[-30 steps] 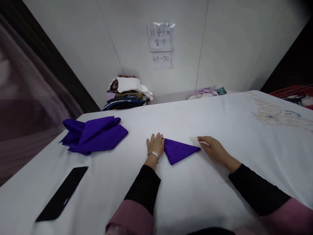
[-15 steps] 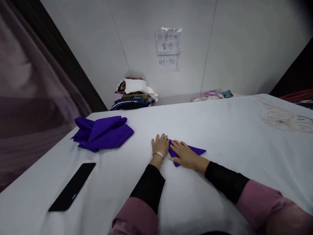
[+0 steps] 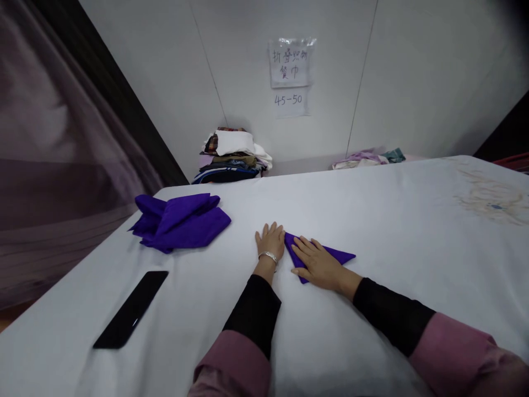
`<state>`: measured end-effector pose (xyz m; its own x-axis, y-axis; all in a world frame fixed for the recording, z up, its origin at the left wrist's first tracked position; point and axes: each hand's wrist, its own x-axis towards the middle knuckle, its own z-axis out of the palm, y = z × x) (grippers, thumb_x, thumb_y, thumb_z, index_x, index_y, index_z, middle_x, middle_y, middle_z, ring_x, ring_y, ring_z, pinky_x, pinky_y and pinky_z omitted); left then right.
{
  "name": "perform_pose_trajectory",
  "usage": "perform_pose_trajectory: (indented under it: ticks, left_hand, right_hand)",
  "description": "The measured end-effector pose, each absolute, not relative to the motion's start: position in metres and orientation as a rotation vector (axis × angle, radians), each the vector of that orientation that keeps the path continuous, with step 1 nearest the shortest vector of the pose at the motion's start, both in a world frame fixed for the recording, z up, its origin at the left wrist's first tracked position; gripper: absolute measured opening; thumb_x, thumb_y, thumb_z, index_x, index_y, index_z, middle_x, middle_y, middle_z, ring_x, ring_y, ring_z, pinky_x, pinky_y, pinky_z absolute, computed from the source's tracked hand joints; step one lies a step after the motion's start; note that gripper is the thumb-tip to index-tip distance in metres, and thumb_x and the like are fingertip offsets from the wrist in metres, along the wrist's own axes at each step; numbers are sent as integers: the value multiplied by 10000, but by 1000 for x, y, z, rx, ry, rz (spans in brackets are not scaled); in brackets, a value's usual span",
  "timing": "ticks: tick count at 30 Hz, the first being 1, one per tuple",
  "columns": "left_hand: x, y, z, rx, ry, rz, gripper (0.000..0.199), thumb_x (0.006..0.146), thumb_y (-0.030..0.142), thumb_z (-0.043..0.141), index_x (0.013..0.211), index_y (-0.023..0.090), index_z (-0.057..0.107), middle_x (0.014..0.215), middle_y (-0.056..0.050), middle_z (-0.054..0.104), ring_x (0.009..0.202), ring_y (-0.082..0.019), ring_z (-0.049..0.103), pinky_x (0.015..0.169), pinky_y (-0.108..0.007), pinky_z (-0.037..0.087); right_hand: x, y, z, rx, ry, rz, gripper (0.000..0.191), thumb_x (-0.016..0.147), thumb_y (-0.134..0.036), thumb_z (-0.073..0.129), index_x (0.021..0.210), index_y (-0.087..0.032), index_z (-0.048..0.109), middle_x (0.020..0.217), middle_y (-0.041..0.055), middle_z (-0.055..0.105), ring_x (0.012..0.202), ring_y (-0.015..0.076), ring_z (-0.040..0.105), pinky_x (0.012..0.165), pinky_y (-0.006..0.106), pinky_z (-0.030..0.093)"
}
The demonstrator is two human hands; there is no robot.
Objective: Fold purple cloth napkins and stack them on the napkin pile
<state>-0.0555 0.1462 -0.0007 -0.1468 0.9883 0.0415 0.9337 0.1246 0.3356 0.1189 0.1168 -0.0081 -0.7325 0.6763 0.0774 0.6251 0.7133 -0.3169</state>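
Note:
A purple cloth napkin, folded into a narrow triangle, lies on the white-covered table. My right hand rests flat across its middle with the fingers stretched out, hiding part of it. Just left of the napkin's upper corner, my left hand lies palm down with fingers spread. It wears a silver bracelet at the wrist and holds nothing.
Crumpled purple cloth sits at the table's far left. Nearer to me lies a flat black phone-like slab. Behind the table are a stack of folded clothes, more cloth and a handwritten sign on the wall.
My view has shifted slightly. My right hand, still flat on the folded napkin, is a little farther from my left hand, and more of the napkin's left edge shows.

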Motion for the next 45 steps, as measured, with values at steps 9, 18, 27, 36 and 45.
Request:
perform_pose_trajectory:
  ticks: [9,18,27,36,45]
  left_hand:
    - [-73,152,8,1812,2267,679,349,898,372,347,1007,283,666,1053,9,685,1023,-162,571,903,-297,399]
    - [-59,157,6,1904,2145,704,298,884,361,401,1028,304,656,1100,23,646,1084,-184,511,976,-352,344]
    - [-73,169,7,2039,1864,615,267,879,252,404,855,293,667,1116,49,623,1156,-133,463,1061,-347,259]
    - [-73,170,3,2022,1878,605,188,855,247,445,796,242,623,1219,10,574,1266,-174,367,1078,-405,233]
    - [-69,171,-3,2053,1953,665,177,833,237,464,715,214,594,1197,-32,570,1247,-205,377,1068,-384,243]
  right_hand:
    - [119,116,-8,-1048,-2728,401,749,872,-645,228,1432,-147,238,1491,120,197,1379,266,78,1101,468,99]
    - [118,115,-8,-1044,-2704,389,742,871,-642,245,1428,-151,254,1484,122,222,1377,270,97,1100,470,105]
    - [118,115,-6,-1053,-2739,364,754,873,-646,216,1424,-133,260,1484,127,211,1376,268,103,1096,471,118]
    - [119,116,-9,-1054,-2739,342,746,876,-641,216,1426,-138,252,1488,123,208,1377,266,97,1095,472,118]
    - [118,115,-7,-1068,-2755,336,748,879,-639,203,1430,-135,237,1494,119,192,1380,257,83,1101,462,106]
